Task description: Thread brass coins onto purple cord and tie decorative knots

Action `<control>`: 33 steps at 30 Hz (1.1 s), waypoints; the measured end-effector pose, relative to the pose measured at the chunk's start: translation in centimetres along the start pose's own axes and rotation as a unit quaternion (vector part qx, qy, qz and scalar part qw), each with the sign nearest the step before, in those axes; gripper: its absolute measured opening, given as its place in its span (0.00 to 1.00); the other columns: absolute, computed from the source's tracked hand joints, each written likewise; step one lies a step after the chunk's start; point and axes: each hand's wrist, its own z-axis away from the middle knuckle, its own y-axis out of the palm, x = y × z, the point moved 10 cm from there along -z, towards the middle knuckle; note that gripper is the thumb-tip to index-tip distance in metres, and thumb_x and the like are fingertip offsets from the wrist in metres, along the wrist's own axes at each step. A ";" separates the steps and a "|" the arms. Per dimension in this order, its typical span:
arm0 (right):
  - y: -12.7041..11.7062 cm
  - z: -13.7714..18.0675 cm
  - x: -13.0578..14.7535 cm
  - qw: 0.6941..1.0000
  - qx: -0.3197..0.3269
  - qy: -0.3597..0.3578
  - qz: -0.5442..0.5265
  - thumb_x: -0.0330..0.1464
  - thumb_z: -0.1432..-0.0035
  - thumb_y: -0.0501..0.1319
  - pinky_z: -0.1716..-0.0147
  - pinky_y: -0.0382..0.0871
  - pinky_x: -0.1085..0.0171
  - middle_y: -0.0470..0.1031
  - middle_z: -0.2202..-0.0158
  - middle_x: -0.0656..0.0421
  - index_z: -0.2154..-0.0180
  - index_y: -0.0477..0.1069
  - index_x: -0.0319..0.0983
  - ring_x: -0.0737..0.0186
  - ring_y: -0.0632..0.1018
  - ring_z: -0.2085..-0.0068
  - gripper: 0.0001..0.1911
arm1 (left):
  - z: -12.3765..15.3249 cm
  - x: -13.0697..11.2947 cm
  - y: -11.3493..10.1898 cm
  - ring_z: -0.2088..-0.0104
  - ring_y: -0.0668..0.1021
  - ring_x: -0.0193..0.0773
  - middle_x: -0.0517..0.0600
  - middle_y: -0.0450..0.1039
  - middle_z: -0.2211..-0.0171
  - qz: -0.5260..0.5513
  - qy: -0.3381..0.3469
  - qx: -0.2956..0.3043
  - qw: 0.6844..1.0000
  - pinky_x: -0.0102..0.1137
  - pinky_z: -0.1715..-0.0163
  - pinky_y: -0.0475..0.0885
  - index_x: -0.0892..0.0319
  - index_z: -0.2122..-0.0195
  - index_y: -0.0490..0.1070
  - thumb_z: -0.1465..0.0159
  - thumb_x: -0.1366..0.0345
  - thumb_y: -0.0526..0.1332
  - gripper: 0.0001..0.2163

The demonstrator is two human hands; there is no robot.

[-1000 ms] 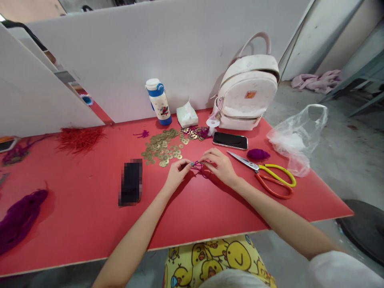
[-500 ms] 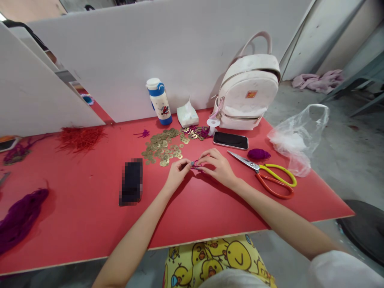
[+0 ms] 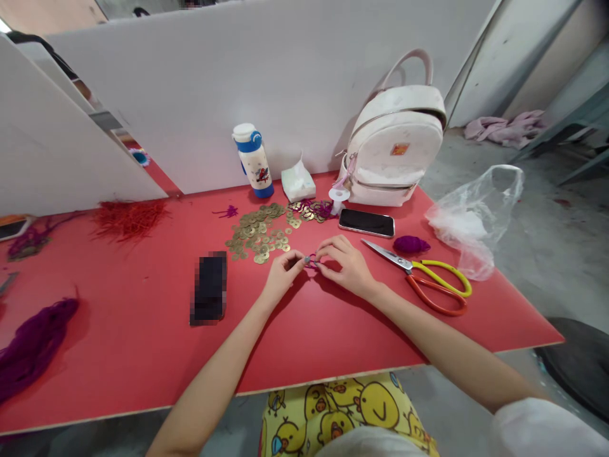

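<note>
Evidently, purple cord [image 3: 312,261]: small and loop-like, between the two hands, over the red bench [image 3: 304,355] (contact with it is unclear).
Left hand [image 3: 283,273]: thumb and forefinger pinching the cord's left side.
Right hand [image 3: 347,265]: thumb and finger tips at its right side; whether they pinch it, I cannot tell.
Cord's feel: probably light, soft and limp, hardly fragile, apt to curl when slack.
Cord's hold: best by fingertips, close to the loop.
Brass discs [image 3: 257,231]: piled beyond the left hand.
</note>
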 end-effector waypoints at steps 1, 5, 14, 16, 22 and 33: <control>0.1 0.0 0.1 1.000 0.007 -0.001 0.004 0.29 0.41 0.61 0.57 0.69 0.57 0.74 0.60 0.55 0.64 0.71 0.42 0.55 0.73 0.56 0.03 | 0.0 0.0 -0.2 0.80 0.63 0.29 0.43 0.61 0.80 -0.002 0.003 -0.008 1.000 0.23 0.83 0.58 0.60 0.73 0.69 0.42 0.54 0.63 0.13; 1.0 0.0 0.4 0.998 0.055 0.005 0.012 0.28 0.45 0.62 0.55 0.68 0.56 0.72 0.55 0.53 0.66 0.70 0.41 0.53 0.71 0.53 0.04 | -0.1 -0.1 -0.6 0.79 0.62 0.30 0.43 0.60 0.80 -0.017 0.012 -0.025 0.999 0.24 0.81 0.59 0.59 0.73 0.67 0.40 0.55 0.62 0.13; 1.7 0.1 0.8 0.994 0.104 -0.006 -0.023 0.29 0.37 0.55 0.52 0.66 0.53 0.70 0.52 0.51 0.67 0.68 0.40 0.53 0.67 0.51 0.06 | 0.0 -0.8 -0.4 0.77 0.65 0.31 0.43 0.62 0.78 -0.094 0.059 -0.024 0.994 0.26 0.76 0.60 0.59 0.72 0.65 0.38 0.59 0.59 0.11; 1.7 0.1 0.6 0.994 0.107 0.001 -0.032 0.31 0.34 0.53 0.52 0.65 0.54 0.70 0.53 0.52 0.67 0.67 0.40 0.54 0.68 0.51 0.07 | 0.1 -0.8 -0.4 0.77 0.65 0.31 0.43 0.62 0.78 -0.102 0.062 -0.024 0.993 0.26 0.75 0.60 0.59 0.73 0.65 0.37 0.59 0.59 0.11; 2.2 0.1 0.2 0.993 0.116 0.011 -0.029 0.39 0.38 0.61 0.55 0.66 0.57 0.72 0.56 0.53 0.71 0.64 0.41 0.54 0.69 0.53 0.13 | 0.0 -1.1 -0.6 0.75 0.67 0.32 0.44 0.65 0.77 -0.080 0.050 -0.034 0.995 0.26 0.73 0.63 0.59 0.73 0.66 0.38 0.58 0.59 0.11; 2.1 0.3 -0.3 0.995 0.091 0.045 -0.022 0.36 0.37 0.61 0.60 0.67 0.60 0.74 0.59 0.54 0.58 0.69 0.42 0.56 0.73 0.56 0.07 | 0.2 -0.8 -0.4 0.77 0.67 0.32 0.45 0.67 0.77 -0.053 0.023 -0.027 0.998 0.26 0.77 0.63 0.60 0.73 0.69 0.39 0.56 0.61 0.12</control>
